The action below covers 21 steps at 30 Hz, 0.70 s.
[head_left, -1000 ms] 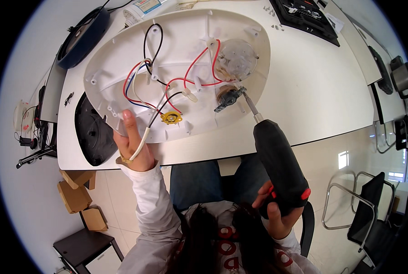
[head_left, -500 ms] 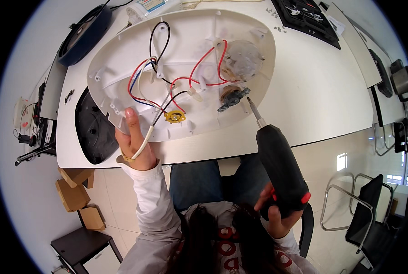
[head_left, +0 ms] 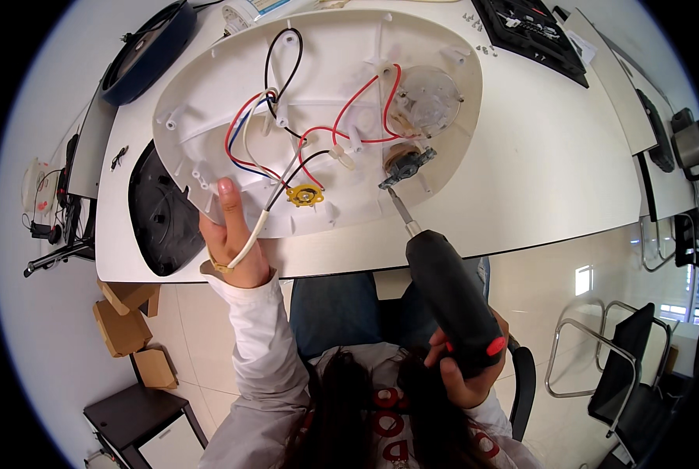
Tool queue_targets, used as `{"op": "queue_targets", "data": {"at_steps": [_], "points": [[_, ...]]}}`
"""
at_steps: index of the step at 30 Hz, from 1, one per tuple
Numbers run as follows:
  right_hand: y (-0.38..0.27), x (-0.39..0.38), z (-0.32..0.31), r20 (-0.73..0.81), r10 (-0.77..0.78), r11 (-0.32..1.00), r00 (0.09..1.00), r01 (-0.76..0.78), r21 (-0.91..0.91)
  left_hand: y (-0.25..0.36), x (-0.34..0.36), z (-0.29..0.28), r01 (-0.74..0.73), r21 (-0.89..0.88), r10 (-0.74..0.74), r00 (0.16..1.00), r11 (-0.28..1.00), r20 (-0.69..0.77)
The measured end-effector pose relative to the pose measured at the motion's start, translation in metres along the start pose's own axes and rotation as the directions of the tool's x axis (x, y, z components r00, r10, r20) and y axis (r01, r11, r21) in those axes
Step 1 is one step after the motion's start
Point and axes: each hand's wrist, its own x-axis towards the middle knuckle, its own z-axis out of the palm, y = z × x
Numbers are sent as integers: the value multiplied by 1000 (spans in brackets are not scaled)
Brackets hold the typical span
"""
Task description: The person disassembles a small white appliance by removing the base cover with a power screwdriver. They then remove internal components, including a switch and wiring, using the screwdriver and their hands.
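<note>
While bracing the white shell (head_left: 322,82) over the counter (head_left: 537,172), apparently screwing or unscrewing the dark clamp (head_left: 405,164);
gripping the shell with the left hand (head_left: 232,234), power screwdriver (head_left: 451,293) with the right hand (head_left: 474,383); probably needing steady pressure next.

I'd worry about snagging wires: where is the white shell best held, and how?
Probably the white shell is best gripped by its near-left rim, from the near side, thumb inside, as the left hand shows. That edge is thin, and most wires lie farther in; mind the white cable.
</note>
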Motion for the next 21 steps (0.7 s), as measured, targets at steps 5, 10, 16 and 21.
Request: {"op": "queue_targets", "data": {"at_steps": [5,10,16,21], "points": [[1,1,1,0,3,1000,1000,-3,18,-2,1,-2,-9,2,9,1000,1000,4],[4,-3,1,-4,10,998,1000,-11,-64,0,0,-2,-11,30,11,1000,1000,5],[10,-6,2,14,-32,997,999,33,-68,-5,1,-6,-11,42,10,999,999,31],[2,-2,7,21,24,992,1000,-26,121,-4,1,-6,-11,41,10,1000,999,28]]}}
